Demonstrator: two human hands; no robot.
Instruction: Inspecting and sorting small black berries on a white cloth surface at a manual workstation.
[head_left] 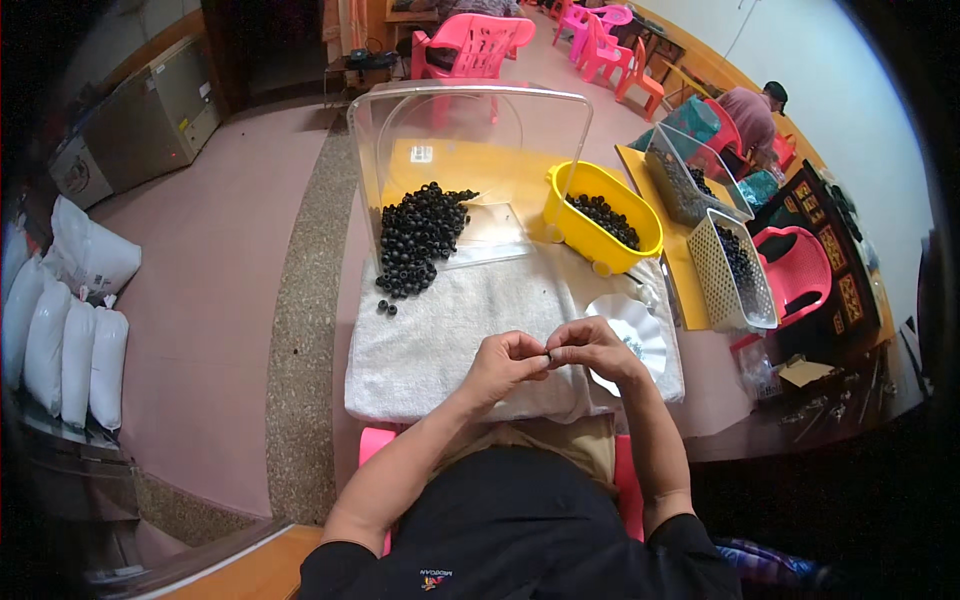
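Head view, 1 camera, entries as I read them.

1. Left hand (503,362) and right hand (592,347): I see both raised over the near edge of the white towel (440,340), fingertips meeting. The fingers of each are pinched narrow on a small piece (547,357) held between them; it is too small for me to tell its kind.
2. Black rings (418,235): a loose heap at the far edge of the towel, inside the clear curved shield (470,100), well apart from the hands. 2 strays (386,308) lie just outside the heap.
3. Yellow tub (600,215): right of the heap, holding more black rings.
4. White scalloped dish (632,330): just beside the right hand, contents unclear.
5. 2 mesh baskets (730,270), further right, with dark pieces.

Progress, my judgement: the heap is large and the dish near bare, so most of the work looks left.
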